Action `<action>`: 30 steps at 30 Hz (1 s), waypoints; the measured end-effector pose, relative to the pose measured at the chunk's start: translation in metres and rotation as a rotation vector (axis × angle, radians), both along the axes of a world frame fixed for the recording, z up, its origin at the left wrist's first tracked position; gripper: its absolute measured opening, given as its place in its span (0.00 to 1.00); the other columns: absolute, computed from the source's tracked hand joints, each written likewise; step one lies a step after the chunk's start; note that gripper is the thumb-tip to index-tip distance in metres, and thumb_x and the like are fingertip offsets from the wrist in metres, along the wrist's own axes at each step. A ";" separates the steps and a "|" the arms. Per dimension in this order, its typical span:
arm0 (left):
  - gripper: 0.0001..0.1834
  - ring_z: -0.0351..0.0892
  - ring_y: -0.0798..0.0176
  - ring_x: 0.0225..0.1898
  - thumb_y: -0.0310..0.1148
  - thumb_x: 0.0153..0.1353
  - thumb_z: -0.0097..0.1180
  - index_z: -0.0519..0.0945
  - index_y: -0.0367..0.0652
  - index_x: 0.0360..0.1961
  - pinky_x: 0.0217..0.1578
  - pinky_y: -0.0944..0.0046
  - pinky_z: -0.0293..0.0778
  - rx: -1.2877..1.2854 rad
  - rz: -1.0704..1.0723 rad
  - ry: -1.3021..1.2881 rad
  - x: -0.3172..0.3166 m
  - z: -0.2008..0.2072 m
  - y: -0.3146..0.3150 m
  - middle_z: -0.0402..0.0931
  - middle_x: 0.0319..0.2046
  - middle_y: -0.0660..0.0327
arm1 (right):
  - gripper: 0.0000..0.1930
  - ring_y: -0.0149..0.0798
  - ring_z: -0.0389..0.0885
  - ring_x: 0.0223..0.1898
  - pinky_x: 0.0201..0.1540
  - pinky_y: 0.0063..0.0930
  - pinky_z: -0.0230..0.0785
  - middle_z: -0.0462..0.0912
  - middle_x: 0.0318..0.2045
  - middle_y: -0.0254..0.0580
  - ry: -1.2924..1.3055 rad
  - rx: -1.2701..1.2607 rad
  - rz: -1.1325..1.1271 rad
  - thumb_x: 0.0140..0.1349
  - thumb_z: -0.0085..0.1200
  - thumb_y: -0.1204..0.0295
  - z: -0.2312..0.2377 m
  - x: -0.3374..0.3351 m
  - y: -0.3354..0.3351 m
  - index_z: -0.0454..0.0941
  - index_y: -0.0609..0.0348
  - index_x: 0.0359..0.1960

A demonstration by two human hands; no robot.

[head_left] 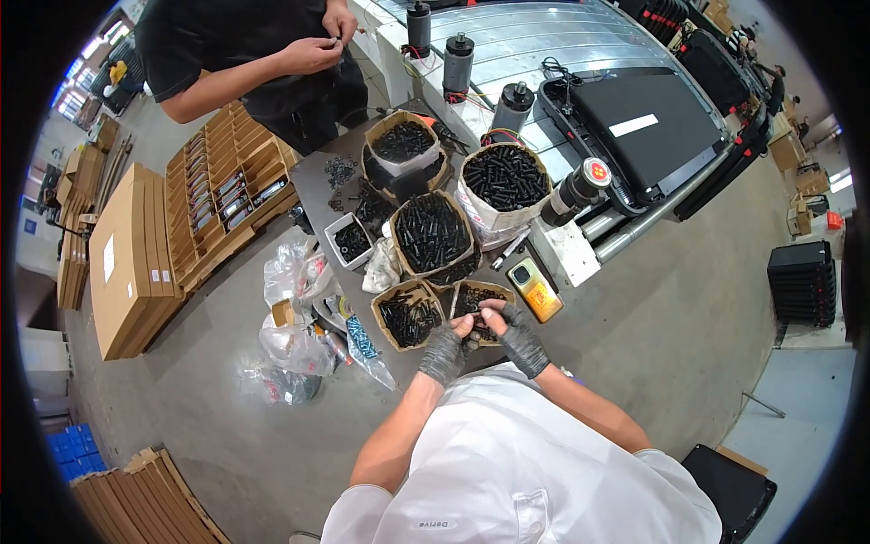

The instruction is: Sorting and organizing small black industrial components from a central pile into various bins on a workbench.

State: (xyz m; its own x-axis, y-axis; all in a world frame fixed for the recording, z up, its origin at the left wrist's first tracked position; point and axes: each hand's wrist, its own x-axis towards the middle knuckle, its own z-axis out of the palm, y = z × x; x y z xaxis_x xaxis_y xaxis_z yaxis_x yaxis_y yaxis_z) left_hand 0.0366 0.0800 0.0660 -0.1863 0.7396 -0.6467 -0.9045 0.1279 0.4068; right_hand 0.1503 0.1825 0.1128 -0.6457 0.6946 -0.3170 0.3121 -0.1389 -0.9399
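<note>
My left hand [447,350] and my right hand [518,335], both in grey fingerless gloves, meet close to my body at the table's near edge. Their fingertips are pinched together around something too small to make out. Just beneath them is a cardboard box [504,291] of small dark parts, partly covered by my fingers. Left of it stands another open box of black screws or bolts [405,314]. Farther back, a larger box holds black bolts [431,234], and a white sack is filled with short black cylindrical parts [504,178].
A phone [535,288] with a yellow screen lies right of the boxes. Small parts fill a white tray [352,240] beside a crumpled white cloth [382,267]. Across the table another person [263,68] handles something small. Black motors [459,65] line the white ledge.
</note>
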 end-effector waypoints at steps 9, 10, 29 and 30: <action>0.15 0.79 0.68 0.34 0.32 0.59 0.60 0.78 0.39 0.46 0.35 0.72 0.76 0.061 0.108 0.057 -0.025 0.005 -0.018 0.80 0.37 0.60 | 0.18 0.41 0.75 0.52 0.58 0.32 0.65 0.76 0.50 0.46 0.468 -0.937 -0.150 0.66 0.44 0.66 -0.009 0.018 0.023 0.70 0.64 0.53; 0.15 0.79 0.68 0.34 0.32 0.59 0.60 0.78 0.39 0.46 0.35 0.72 0.76 0.064 0.106 0.059 -0.025 0.006 -0.019 0.80 0.37 0.60 | 0.19 0.42 0.74 0.54 0.60 0.32 0.64 0.75 0.51 0.48 0.477 -0.944 -0.102 0.66 0.45 0.65 -0.017 0.021 0.022 0.70 0.64 0.54; 0.16 0.79 0.64 0.32 0.28 0.57 0.62 0.78 0.35 0.47 0.35 0.69 0.76 0.097 0.103 0.187 -0.028 0.013 -0.013 0.80 0.36 0.58 | 0.20 0.42 0.71 0.57 0.61 0.32 0.64 0.72 0.55 0.49 0.393 -0.751 0.052 0.64 0.47 0.72 0.004 0.023 0.026 0.66 0.68 0.57; 0.16 0.79 0.64 0.32 0.28 0.57 0.62 0.78 0.35 0.47 0.35 0.69 0.76 0.095 0.105 0.183 -0.027 0.012 -0.013 0.80 0.36 0.58 | 0.20 0.42 0.71 0.57 0.61 0.32 0.64 0.72 0.55 0.49 0.389 -0.753 0.053 0.64 0.47 0.72 0.002 0.024 0.025 0.66 0.68 0.57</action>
State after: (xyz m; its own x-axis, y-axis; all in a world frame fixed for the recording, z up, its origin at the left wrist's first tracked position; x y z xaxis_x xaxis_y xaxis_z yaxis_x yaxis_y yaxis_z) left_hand 0.0093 0.0671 0.0779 -0.3734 0.7658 -0.5235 -0.8210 -0.0101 0.5708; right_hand 0.1742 0.2076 0.1144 -0.8300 0.3530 -0.4318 0.0098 -0.7648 -0.6442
